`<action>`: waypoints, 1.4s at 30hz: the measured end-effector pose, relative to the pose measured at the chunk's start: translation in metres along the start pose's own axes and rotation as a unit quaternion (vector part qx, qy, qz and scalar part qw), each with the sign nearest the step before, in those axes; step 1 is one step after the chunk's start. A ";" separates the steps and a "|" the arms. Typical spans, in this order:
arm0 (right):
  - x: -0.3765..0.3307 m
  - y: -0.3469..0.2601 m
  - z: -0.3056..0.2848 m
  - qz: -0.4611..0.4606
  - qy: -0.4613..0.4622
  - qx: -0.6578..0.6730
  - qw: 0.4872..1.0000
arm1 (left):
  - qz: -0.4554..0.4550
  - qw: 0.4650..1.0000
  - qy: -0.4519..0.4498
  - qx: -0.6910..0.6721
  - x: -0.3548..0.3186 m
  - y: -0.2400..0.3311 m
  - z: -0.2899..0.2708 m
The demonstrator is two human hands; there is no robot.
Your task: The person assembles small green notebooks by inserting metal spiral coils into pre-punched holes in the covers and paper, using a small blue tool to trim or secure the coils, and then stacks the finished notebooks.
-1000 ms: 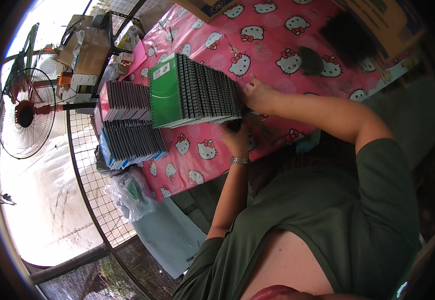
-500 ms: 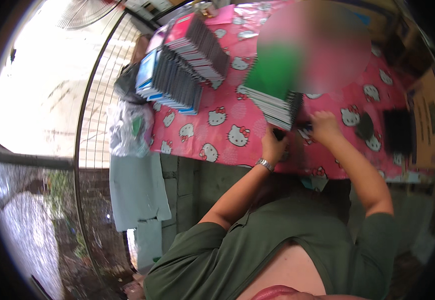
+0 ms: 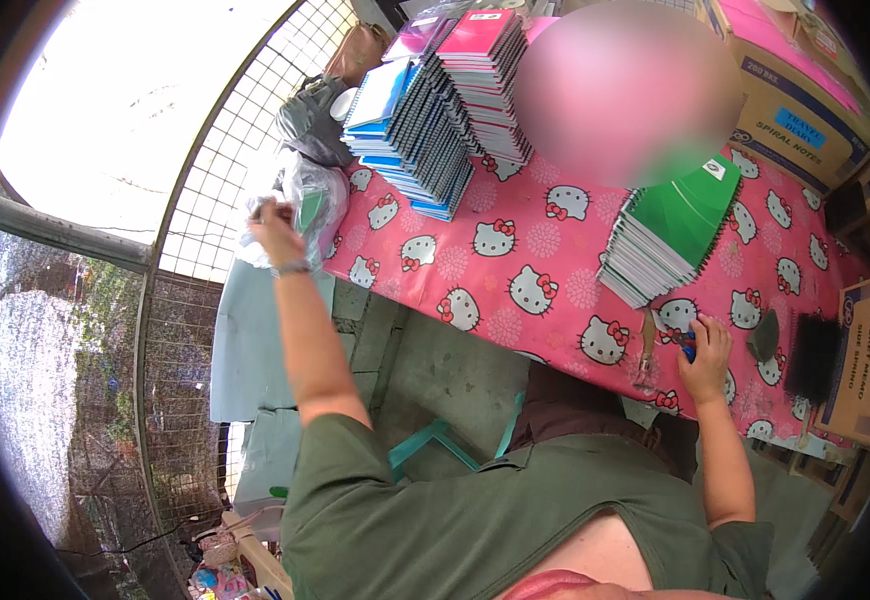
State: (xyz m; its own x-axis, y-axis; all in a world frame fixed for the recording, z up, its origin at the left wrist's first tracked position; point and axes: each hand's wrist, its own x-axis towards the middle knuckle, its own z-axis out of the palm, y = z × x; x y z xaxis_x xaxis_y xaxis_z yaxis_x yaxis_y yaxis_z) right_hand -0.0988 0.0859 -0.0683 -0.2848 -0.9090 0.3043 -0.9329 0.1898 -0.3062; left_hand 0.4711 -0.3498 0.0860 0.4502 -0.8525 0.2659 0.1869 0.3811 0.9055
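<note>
My left hand [image 3: 277, 235] is stretched out to the far left, over a white plastic bag [image 3: 317, 200] at the table's corner. Its fingers are curled; whatever they may hold is too small to make out. On the right, my right hand [image 3: 707, 365] rests at the table's front edge, fingers around the blue handles of scissors [image 3: 689, 346]. Just beyond it stands a stack of green spiral notebooks [image 3: 677, 222], leaning, its top partly blurred. Beside the scissors lies a slim brown-and-clear tool [image 3: 647, 345], its kind unclear.
Tall stacks of blue notebooks [image 3: 410, 140] and red notebooks [image 3: 483, 80] stand at the back left. Cardboard boxes [image 3: 795, 120] line the right side, with another carton [image 3: 858, 360] near a black bristly block [image 3: 815, 360]. A wire grid [image 3: 245, 130] runs along the left.
My left hand has gone from beside the green notebooks out left to the plastic bag. My right hand now lies on the scissors. The view has shifted.
</note>
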 end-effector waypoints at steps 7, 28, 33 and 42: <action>0.001 -0.003 0.010 -0.013 0.017 0.000 1.000 | -0.174 0.921 0.124 0.325 0.166 0.047 -0.050; 0.084 -0.073 -0.101 -0.054 0.187 0.364 0.911 | 0.318 0.696 -0.612 0.202 -0.319 0.121 0.318; 0.097 -0.077 -0.114 -0.099 0.178 0.372 0.905 | 0.354 0.610 -0.645 0.294 -0.348 0.105 0.341; 0.096 -0.078 -0.119 -0.064 0.035 0.474 0.878 | 0.226 0.623 -0.688 0.296 -0.346 0.099 0.333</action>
State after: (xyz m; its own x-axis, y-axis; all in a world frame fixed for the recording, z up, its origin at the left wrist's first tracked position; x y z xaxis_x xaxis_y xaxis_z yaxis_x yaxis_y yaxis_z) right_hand -0.0792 0.0275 0.0923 -0.2353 -0.8693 0.4347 -0.3649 -0.3355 -0.8685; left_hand 0.0426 -0.1361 0.1941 -0.9110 -0.3601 0.2011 -0.2245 0.8420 0.4904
